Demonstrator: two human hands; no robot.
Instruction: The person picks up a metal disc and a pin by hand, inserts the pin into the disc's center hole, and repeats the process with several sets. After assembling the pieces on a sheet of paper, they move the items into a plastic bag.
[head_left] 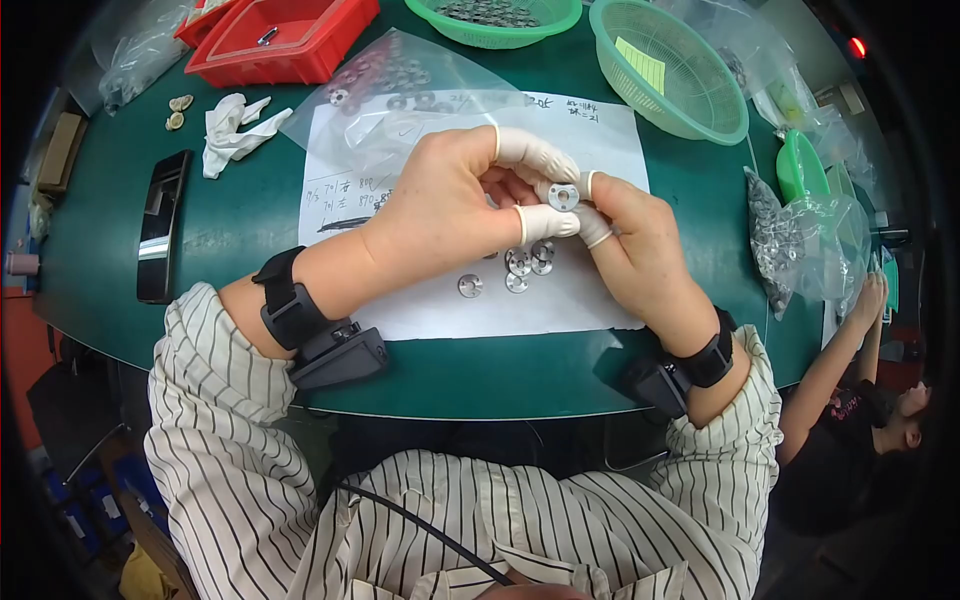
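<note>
A small round metal flange point(563, 197), with a centre hole and smaller holes around it, is held up over the white paper sheet point(430, 310). My left hand point(450, 190) pinches it between thumb and forefinger, both in white finger cots. From the other side, the cot-covered fingertips of my right hand point(635, 235) close on its right edge. Several like flanges point(517, 262) lie on the paper just below my hands. Beyond my left wrist, a clear plastic bag point(390, 85) with more metal pieces rests over the sheet's upper part.
A red bin point(290, 45) and a green basket of metal parts point(495, 30) stand at the back. Another green basket point(690, 85) holds a yellow note. A phone point(163, 225) and white glove point(237, 132) lie left. Bagged parts point(775, 240) sit right, near another person point(850, 430).
</note>
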